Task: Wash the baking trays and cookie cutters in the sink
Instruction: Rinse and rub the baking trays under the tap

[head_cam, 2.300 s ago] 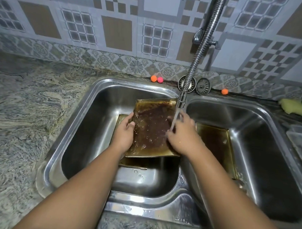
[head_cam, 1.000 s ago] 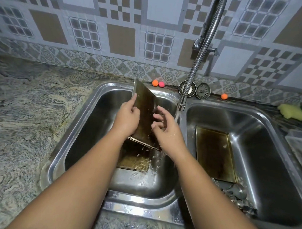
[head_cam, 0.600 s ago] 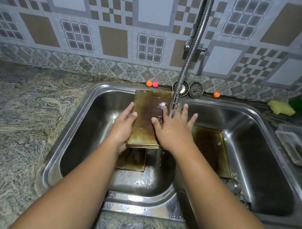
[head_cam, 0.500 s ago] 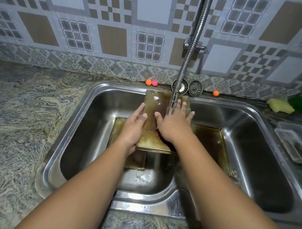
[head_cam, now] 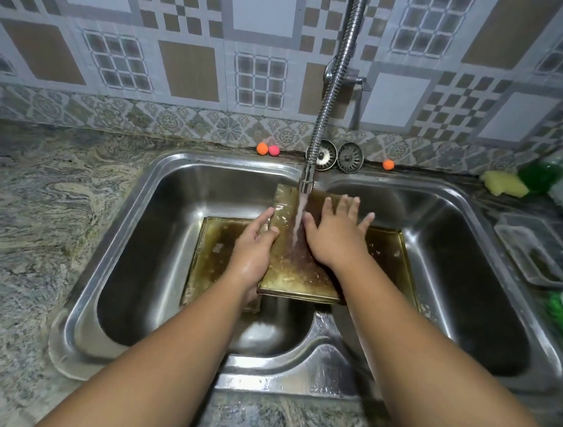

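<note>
I hold a greasy, brown-stained baking tray (head_cam: 291, 271) over the divider of the double steel sink (head_cam: 268, 375), and water runs onto it from the hose tap (head_cam: 306, 182). My left hand (head_cam: 253, 247) grips the tray's left edge, thumb on top. Laid flat on the tray's right side is my right hand (head_cam: 333, 234), its fingers spread. A second dirty tray (head_cam: 215, 252) lies in the left basin. A third tray (head_cam: 387, 252) lies in the right basin, partly hidden under my right arm. No cookie cutters show.
Two sink strainers (head_cam: 349, 156) and small orange and pink balls (head_cam: 262, 148) sit on the back ledge. At the right are a yellow sponge (head_cam: 504, 186), a green bottle (head_cam: 540, 176) and a clear plastic container (head_cam: 534, 251). Marbled counter (head_cam: 43, 237) extends left.
The tray went from standing on edge to lying flat under the tap. My right hand flattened on it and slid right, and the stream now falls between my hands.
</note>
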